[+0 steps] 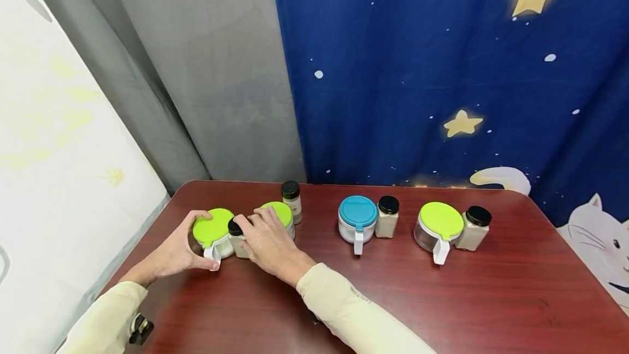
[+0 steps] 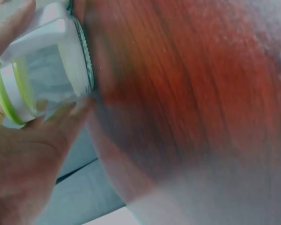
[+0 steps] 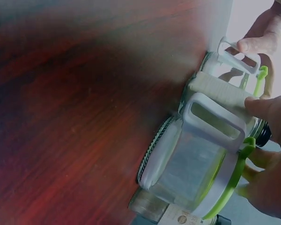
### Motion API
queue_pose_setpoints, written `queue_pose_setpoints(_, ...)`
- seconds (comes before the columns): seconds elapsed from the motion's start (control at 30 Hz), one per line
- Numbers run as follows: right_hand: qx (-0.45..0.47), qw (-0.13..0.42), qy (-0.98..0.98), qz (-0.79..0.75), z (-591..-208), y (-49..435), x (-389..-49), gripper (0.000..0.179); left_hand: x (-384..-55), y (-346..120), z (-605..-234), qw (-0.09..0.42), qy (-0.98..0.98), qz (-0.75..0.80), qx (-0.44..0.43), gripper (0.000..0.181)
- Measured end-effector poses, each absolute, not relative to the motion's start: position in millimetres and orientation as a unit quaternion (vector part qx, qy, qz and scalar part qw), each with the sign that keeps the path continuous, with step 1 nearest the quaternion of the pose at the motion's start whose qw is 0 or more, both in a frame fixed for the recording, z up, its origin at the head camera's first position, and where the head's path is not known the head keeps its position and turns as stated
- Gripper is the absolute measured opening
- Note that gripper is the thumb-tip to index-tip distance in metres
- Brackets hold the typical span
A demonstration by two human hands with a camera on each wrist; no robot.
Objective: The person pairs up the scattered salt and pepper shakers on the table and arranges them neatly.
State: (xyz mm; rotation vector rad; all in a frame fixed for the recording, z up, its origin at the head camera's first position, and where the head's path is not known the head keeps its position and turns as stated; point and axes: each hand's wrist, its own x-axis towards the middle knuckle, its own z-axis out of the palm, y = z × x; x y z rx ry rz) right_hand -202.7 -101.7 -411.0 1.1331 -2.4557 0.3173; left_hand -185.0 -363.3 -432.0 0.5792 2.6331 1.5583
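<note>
At the table's left, my left hand point(image 1: 172, 250) grips a seasoning jar with a lime-green lid point(image 1: 213, 226), thumb at its white handle point(image 1: 213, 257) and fingers round the far side. In the left wrist view its clear body point(image 2: 47, 77) shows between thumb and fingers. My right hand point(image 1: 275, 247) holds a square black-capped spice bottle point(image 1: 239, 246) beside that jar; its thumb lies on the bottle's pale side point(image 3: 220, 93) in the right wrist view. The other fingers reach over a second green-lidded jar point(image 3: 192, 164), partly hidden by the hand in the head view.
A round black-capped shaker point(image 1: 292, 204) stands behind the second jar. Farther right are a blue-lidded jar point(image 1: 358, 212) with a square bottle point(image 1: 387, 223), then another green-lidded jar point(image 1: 441, 220) with a tilted-looking square bottle point(image 1: 473, 231). Curtains point(image 1: 393, 70) hang behind the table point(image 1: 393, 305).
</note>
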Motion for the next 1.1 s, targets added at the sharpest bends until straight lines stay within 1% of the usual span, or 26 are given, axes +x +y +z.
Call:
queue_pose_setpoints(0.07, 0.409, 0.203, -0.882, 0.118, -412, -102, -204, 0.044, -186, -361, -433, 0.020, 0.831, 0.524, 0.185, 0.101)
queue_pose_setpoints(0.2, 0.421, 0.206, -0.874, 0.129, -415, -100, -207, 0.044, -181, -359, -436, 0.004, 0.842, 0.511, 0.174, 0.102)
queue_pose_setpoints(0.3, 0.440, 0.219, -0.858, 0.146, -418, -98, -208, 0.044, -176, -358, -436, -0.006, 0.851, 0.497, 0.167, 0.103)
queue_pose_setpoints(0.43, 0.455, 0.223, -0.839, 0.198, -418, -94, -209, 0.045, -173, -357, -434, -0.020, 0.852, 0.496, 0.164, 0.103)
queue_pose_setpoints(0.63, 0.452, 0.174, -0.824, 0.295, -411, -88, -204, 0.044, -168, -355, -429, -0.025, 0.857, 0.489, 0.162, 0.103)
queue_pose_setpoints(0.73, 0.444, 0.150, -0.818, 0.334, -409, -86, -199, 0.043, -161, -354, -426, -0.025, 0.854, 0.493, 0.166, 0.113)
queue_pose_setpoints(0.87, 0.449, 0.140, -0.804, 0.363, -405, -85, -186, 0.043, -143, -353, -419, -0.018, 0.866, 0.478, 0.146, 0.125)
queue_pose_setpoints(0.97, 0.462, 0.138, -0.797, 0.364, -401, -82, -173, 0.043, -124, -351, -413, -0.016, 0.875, 0.466, 0.128, 0.125)
queue_pose_setpoints(1.1, 0.474, 0.115, -0.798, 0.355, -392, -73, -161, 0.042, -105, -343, -408, -0.012, 0.866, 0.483, 0.126, 0.124)
